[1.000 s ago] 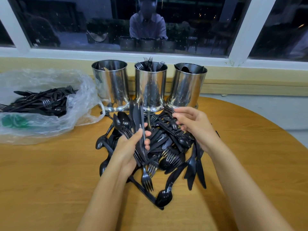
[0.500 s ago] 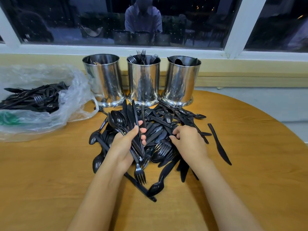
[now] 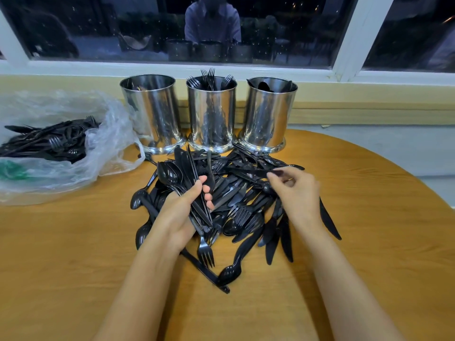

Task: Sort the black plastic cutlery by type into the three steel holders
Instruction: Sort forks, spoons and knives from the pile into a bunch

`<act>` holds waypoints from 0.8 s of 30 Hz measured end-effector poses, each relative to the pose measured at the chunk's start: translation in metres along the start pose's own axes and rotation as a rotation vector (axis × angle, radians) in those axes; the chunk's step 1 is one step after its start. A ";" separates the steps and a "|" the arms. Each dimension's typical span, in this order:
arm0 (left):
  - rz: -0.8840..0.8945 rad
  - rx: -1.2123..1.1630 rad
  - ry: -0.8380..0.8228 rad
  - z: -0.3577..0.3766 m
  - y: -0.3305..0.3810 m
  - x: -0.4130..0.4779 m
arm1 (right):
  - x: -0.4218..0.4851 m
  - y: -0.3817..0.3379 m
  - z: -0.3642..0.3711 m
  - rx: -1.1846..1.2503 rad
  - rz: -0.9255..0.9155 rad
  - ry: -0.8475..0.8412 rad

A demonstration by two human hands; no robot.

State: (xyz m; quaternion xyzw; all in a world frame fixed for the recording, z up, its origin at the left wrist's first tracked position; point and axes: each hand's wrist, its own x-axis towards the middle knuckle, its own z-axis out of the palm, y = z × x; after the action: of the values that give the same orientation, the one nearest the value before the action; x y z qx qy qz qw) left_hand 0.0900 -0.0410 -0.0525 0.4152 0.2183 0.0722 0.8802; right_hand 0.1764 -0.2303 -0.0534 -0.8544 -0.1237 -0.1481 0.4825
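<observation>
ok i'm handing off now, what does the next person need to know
Left hand grips a mixed bundle of spoons, knives and forks. Right hand pinches a single piece at the pile's far side.
Done: forks stand in the middle holder; dark pieces show in the right holder; the left holder is hard to see into.
Left: the big pile on the table, plus more in the plastic bag.

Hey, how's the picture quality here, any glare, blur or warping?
Head view: the middle steel holder mirrors the cutlery pile; the dark window reflects the person; the right hand looks slightly motion-blurred; the wide-angle lens tilts the window uprights.
</observation>
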 end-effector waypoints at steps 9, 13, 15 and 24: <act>0.078 0.098 -0.094 0.007 0.001 -0.008 | -0.001 -0.011 -0.009 0.888 0.146 -0.024; 0.004 0.409 -0.310 0.015 -0.006 -0.018 | -0.007 -0.016 0.002 0.752 0.111 -0.206; -0.003 0.510 -0.368 0.017 -0.009 -0.019 | -0.010 -0.018 0.006 0.679 0.077 -0.246; 0.060 0.207 -0.180 0.007 0.000 -0.010 | -0.012 0.001 0.029 0.046 -0.253 -0.289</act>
State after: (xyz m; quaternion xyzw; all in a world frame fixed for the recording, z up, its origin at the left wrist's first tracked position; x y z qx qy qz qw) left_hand 0.0847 -0.0491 -0.0454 0.5149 0.1321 0.0382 0.8462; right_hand 0.1698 -0.2067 -0.0732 -0.8331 -0.3015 -0.0803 0.4567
